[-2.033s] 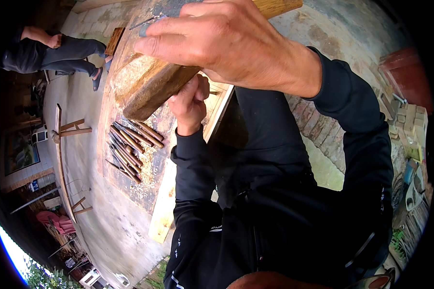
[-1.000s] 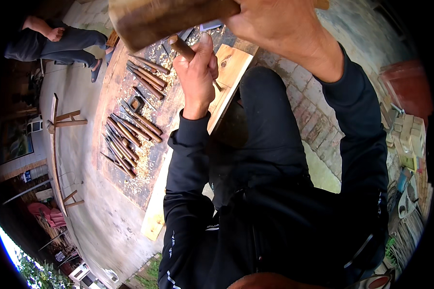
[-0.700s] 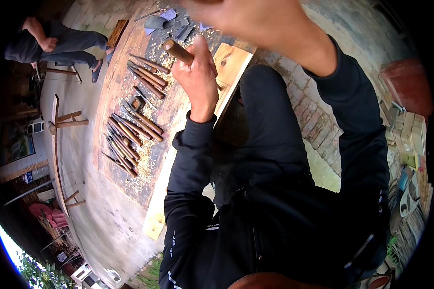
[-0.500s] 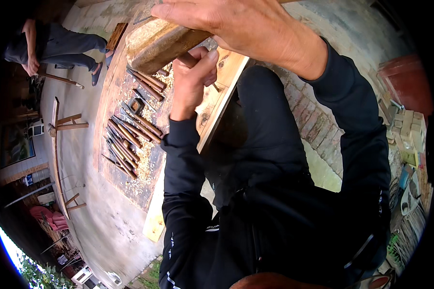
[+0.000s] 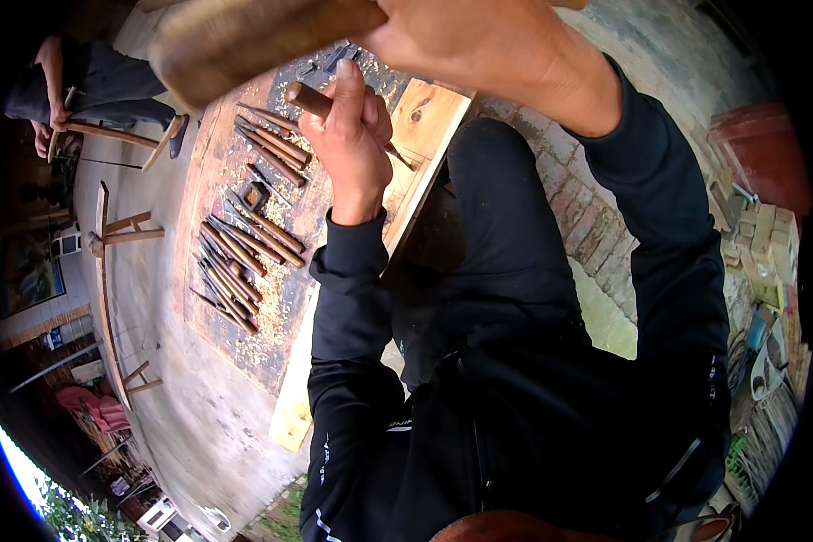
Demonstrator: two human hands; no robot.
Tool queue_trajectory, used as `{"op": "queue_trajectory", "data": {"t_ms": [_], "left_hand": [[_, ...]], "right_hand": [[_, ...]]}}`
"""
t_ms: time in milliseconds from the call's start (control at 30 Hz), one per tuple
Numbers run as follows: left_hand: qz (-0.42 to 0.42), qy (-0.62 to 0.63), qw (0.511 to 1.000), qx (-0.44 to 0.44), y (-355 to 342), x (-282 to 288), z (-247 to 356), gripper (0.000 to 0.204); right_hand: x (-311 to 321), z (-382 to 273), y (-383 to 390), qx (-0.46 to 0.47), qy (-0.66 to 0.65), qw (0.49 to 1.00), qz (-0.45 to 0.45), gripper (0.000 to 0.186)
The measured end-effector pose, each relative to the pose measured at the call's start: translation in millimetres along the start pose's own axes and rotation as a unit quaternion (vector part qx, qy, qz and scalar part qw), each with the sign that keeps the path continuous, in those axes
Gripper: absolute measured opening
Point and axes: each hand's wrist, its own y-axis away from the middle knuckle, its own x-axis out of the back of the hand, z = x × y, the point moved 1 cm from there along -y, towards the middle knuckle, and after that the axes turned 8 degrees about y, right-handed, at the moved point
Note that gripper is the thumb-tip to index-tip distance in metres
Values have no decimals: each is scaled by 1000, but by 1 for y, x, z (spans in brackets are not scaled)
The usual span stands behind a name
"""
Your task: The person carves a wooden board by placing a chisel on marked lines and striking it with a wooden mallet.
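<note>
My right hand [image 5: 501,54] is closed on a wooden mallet [image 5: 253,50], which is blurred and raised over the bench at the top. Below it, my left hand [image 5: 348,163] grips a chisel by its round wooden handle [image 5: 305,98], with the thumb along it. The chisel's thin shaft slants down to a pale board [image 5: 432,116] on the worn bench [image 5: 208,316], beside my knee. Left of my hand lie several wooden-handled carving tools [image 5: 239,262] in groups, a small dark square block [image 5: 255,193] and scattered shavings [image 5: 275,325]. Small dark pieces [image 5: 339,59] lie behind the chisel.
At upper left another person [image 5: 95,77] holds a jointed wooden piece [image 5: 117,133] over the concrete floor [image 5: 181,425]. A narrow wooden stand [image 5: 104,271] is left of the bench. At right are a red panel [image 5: 759,158], stacked pale blocks [image 5: 763,248] and brick paving [image 5: 574,212].
The mallet has repeatedly come down over the chisel and lifted; since half a second ago it has risen leftward, uncovering the handle's end. The other person now holds up a jointed wooden piece.
</note>
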Motion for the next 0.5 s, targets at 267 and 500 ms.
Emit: {"op": "queue_trajectory", "data": {"t_ms": [267,500], "left_hand": [[-24,-47,997,-64,15,-5,-11,42],[-144,6,987,70,11,7,-3,45]], "right_hand": [[-19,-7,25,30,9,999,12,34],[-9,-6,27,79,63,995,5,36]]}}
